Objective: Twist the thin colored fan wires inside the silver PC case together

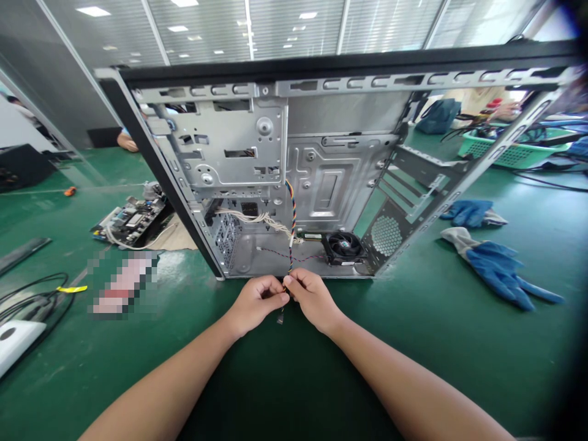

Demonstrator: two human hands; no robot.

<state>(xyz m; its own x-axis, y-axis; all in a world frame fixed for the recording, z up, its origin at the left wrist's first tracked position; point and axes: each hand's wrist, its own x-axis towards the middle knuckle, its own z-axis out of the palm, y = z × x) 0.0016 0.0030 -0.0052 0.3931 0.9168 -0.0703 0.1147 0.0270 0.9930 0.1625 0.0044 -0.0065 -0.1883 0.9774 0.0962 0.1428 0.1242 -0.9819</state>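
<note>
An open computer case (257, 147) stands upright before me, its inside facing my hands. Out of its drive cage hangs a twisted multicoloured cable (293, 211). Both my left hand (260, 300) and my right hand (315, 297) pinch this cable just in front of the case's lower edge, fingertips almost touching. Below the fingers dangles a small dark connector (280, 318). On the case floor lie a black cooling fan (344, 246) with a thin dark red cable and a green memory stick (310, 235). A bundle of white wires (257, 217) comes from the left panel.
A circuit board with parts (133, 217) lies left of the case, near black cables (37, 300) and a white device (21, 343). Blue gloves (496, 263) rest at right, below a green basket (514, 150) of cables. Another person's hand (127, 142) shows behind the case.
</note>
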